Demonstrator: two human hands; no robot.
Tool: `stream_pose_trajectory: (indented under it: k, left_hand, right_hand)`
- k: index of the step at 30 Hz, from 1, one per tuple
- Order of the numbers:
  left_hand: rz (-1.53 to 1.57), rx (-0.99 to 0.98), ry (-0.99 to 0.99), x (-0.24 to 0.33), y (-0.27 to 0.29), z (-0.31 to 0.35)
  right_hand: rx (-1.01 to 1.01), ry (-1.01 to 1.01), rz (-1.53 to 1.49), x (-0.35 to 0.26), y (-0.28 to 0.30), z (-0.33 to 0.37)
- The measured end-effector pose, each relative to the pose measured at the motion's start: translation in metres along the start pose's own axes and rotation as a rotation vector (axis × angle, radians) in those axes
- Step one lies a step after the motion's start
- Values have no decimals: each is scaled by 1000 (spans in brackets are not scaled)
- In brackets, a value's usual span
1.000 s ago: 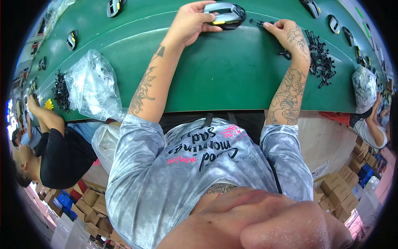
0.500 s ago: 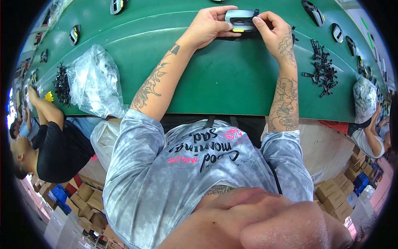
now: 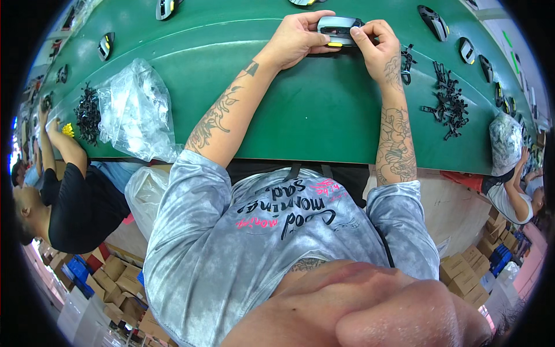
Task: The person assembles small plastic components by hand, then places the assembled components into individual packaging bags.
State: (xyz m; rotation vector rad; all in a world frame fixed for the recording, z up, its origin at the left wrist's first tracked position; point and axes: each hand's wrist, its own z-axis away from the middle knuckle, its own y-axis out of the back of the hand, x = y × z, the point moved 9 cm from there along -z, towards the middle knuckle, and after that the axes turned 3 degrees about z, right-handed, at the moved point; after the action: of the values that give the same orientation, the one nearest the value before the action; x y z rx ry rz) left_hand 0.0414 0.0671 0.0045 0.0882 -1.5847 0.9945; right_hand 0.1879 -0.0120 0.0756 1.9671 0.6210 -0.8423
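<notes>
Out over the green table, both my hands hold a silver-grey and black plastic housing with a small yellow piece on its near side. My left hand grips its left end, thumb along the near edge and fingers behind. On the right end, my right hand presses its thumb against the top while the other fingers curl round; part of the housing is hidden there. Just right of that hand lie a few black plastic clip parts. A larger pile of such black parts sits farther right.
A clear plastic bag rests on the green table at left, beside black parts and yellow pieces. Similar housings lie along the far side. A filled bag stands right. Co-workers sit at both sides.
The housing has shifted slightly right and is turned a little in my hands. My right hand has moved slightly left, showing more of the black clip parts beside it.
</notes>
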Motion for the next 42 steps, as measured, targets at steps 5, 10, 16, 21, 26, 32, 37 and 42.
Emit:
stream_pose_trajectory:
  k: [5, 10, 16, 21, 26, 32, 37, 42]
  left_hand:
    - [71, -43, -19, 1, -3, 0]
    - [119, -33, -32, 3, -1, 0]
    - [16, 9, -95, 1, -7, 2]
    - [-57, 35, -124, 3, -7, 1]
    - [42, 140, -53, 8, -3, 6]
    - [225, 23, -52, 12, 1, 1]
    - [-290, 5, -262, 12, -22, 10]
    - [-379, -26, -212, 17, -22, 10]
  right_hand:
    - [38, 62, 22, 5, 4, -3]
    - [-41, 50, 30, 3, -2, -1]
    - [-67, -144, 21, 18, -12, 1]
    - [107, -156, -287, 14, -13, 6]
    - [-17, -85, -416, 26, -15, -4]
    - [-18, -6, -651, 15, -18, -4]
    - [-2, -379, -869, 48, -24, 1]
    - [101, -195, -576, 41, -12, 2]
